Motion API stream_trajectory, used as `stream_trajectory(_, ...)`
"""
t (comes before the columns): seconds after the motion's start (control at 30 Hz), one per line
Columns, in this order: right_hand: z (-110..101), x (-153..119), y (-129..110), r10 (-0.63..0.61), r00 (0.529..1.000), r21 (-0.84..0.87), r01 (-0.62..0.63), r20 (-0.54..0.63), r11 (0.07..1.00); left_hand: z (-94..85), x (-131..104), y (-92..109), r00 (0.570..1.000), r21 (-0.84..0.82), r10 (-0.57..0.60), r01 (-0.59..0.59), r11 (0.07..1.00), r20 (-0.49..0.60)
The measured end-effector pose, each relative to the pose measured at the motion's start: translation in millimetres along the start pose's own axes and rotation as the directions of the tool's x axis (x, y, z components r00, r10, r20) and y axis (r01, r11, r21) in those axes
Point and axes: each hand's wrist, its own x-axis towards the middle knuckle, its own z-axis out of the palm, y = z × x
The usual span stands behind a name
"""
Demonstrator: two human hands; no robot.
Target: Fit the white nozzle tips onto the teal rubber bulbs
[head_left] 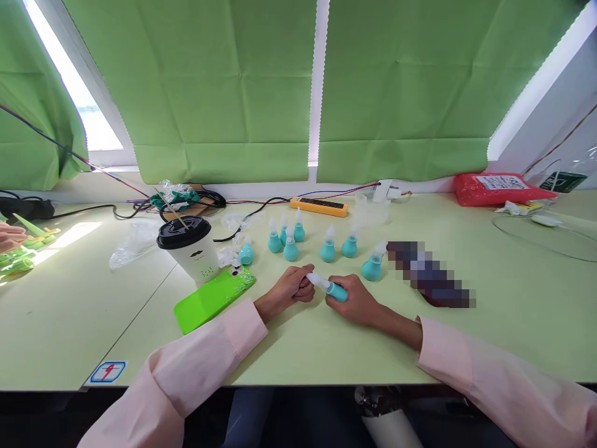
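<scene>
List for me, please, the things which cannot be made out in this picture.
All in the head view:
- Most of the teal bulb: covered by the right hand.
- The very end of its white nozzle: covered by the left hand.
- Dark object: blurred into blocks.
- Co-worker's hand: cut off by the left edge.
- Print on the red package: too small.
</scene>
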Motion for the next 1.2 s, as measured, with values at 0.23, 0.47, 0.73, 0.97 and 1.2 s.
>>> stream_trajectory(0.23, 0, -1, -1, -0.039, 0.999, 0.011, 0.039, 0.018, 0.999, -1.6, 0, 1, 0.996, 0.192, 0.072, -0.061, 0.979, -0.051)
stream_trajectory(0.47, -8, -1, 1, 0.025, 0.999, 0.158, -0.032, 0.043, 0.987, -21.4, 3, 3, 0.886, 0.991, 0.449, 0.074, 0.112, -0.116)
stream_trajectory(0.73, -6, 3, 2, 0.129, 0.991, 0.195, -0.120, -0.034, 0.973, -9.3, -6, 9, 0.787, 0.977, 0.605, -0.020, 0.212, -0.116)
stream_trajectory(0.97, 1, 2, 1, 0.122, 0.988, 0.325, -0.084, -0.097, 0.942, 4.3, -4, 2, 0.886, 0.547, 0.414, -0.245, 0.801, -0.209)
stream_trajectory(1.2, -1, 1, -1, 0.109, 0.987, 0.321, -0.064, -0.123, 0.945, 9.1, -9, -1, 0.899, 0.455, 0.403, -0.292, 0.841, -0.169)
